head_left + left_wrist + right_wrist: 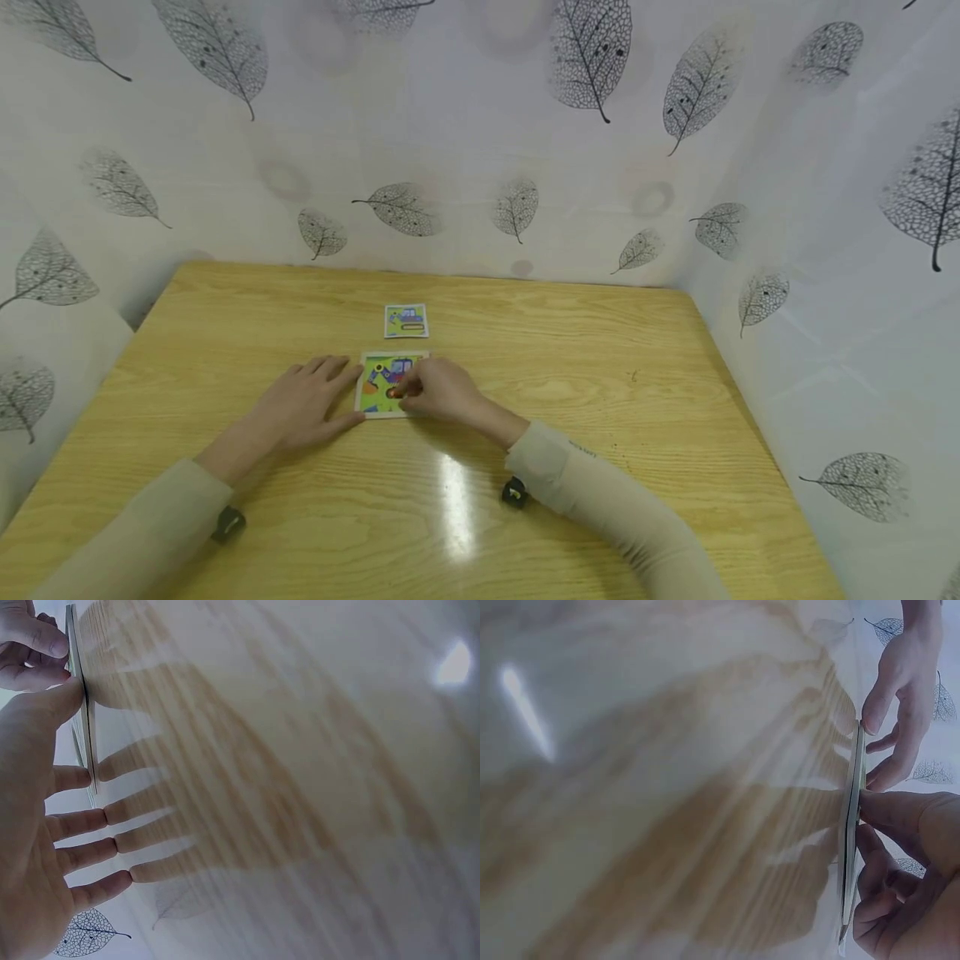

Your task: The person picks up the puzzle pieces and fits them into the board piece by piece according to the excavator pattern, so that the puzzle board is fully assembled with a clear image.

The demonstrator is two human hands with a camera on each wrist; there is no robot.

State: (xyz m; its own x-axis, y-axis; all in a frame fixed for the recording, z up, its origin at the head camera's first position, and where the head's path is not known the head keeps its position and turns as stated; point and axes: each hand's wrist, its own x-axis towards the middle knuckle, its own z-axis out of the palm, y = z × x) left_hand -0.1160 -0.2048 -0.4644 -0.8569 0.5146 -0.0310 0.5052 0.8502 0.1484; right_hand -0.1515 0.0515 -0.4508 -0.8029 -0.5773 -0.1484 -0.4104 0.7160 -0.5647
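Note:
A square picture puzzle board [380, 402] lies flat on the table, showing a blue and orange digger on green with a pale rim. My left hand [303, 406] rests at its left side with fingers spread. The thumb and index finger touch the board's edge. Over the board's right half, my right hand [444, 392] has its thumb and fingers bent together at a small dark, reddish puzzle piece, mostly hidden by the fingertips. In the right wrist view the thumb and fingers of the right hand [900, 877] meet on top of the thin board [850, 825].
Just behind the board lies a small card [406, 321] with a similar digger picture. The glossy wooden table [570, 358] ends at a curtain [465, 125] printed with leaves, which also hangs along the left and right sides.

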